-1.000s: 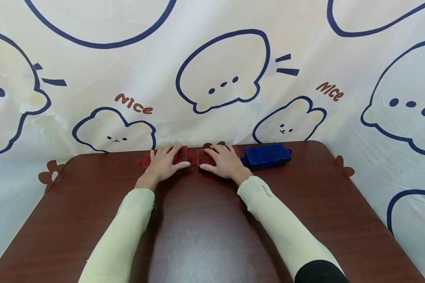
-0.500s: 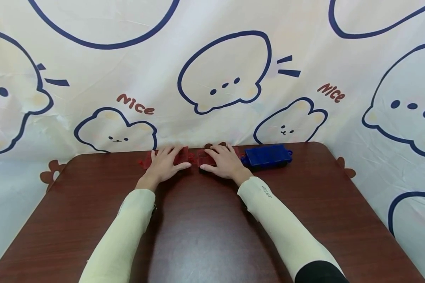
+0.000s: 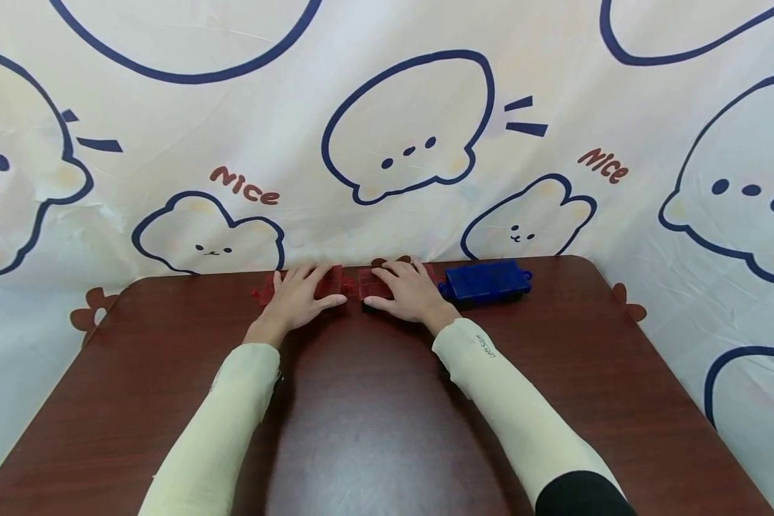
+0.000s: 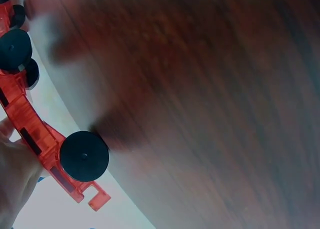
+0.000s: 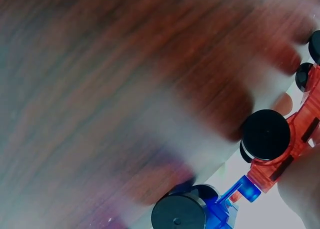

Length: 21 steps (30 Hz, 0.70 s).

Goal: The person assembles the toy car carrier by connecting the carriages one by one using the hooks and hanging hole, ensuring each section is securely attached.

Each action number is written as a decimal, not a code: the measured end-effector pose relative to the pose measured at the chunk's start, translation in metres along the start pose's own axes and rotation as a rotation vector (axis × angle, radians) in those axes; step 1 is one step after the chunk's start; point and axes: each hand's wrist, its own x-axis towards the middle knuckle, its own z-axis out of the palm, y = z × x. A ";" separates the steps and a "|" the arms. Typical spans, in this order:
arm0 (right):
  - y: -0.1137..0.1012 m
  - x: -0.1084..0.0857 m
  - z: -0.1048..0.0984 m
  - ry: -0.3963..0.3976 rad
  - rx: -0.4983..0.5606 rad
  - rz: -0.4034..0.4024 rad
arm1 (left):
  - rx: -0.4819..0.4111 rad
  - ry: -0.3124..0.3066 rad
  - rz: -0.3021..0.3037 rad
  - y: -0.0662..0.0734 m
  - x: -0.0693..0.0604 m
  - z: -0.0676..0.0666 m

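A left red toy train car of see-through plastic stands at the table's back edge. My left hand grips it from above, fingers over the top and thumb along the near side. To its right, my right hand holds a second red toy train car the same way. A red hook lies between the two cars; whether it is joined is too small to tell. A blue toy train car stands at the right end, its blue hook meeting the right red car. Black wheels show underneath.
The dark brown wooden table stretches toward me. A white cloth with cartoon drawings hangs right behind its back edge and along both sides. In the left wrist view, an open hook sticks out at the left car's outer end.
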 end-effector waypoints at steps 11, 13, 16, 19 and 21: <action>0.000 0.001 0.001 -0.003 0.009 -0.007 | -0.003 -0.013 0.002 -0.004 -0.001 -0.001; 0.001 0.001 0.001 -0.005 0.008 -0.003 | -0.005 -0.017 0.001 -0.005 -0.002 -0.002; 0.001 0.001 0.002 -0.007 0.009 0.003 | -0.009 -0.018 0.001 -0.007 -0.003 -0.003; 0.001 0.001 0.001 -0.006 0.011 0.005 | -0.009 -0.020 0.008 -0.008 -0.003 -0.003; 0.000 0.001 0.001 -0.007 0.007 0.003 | -0.010 -0.022 0.012 -0.008 -0.003 -0.002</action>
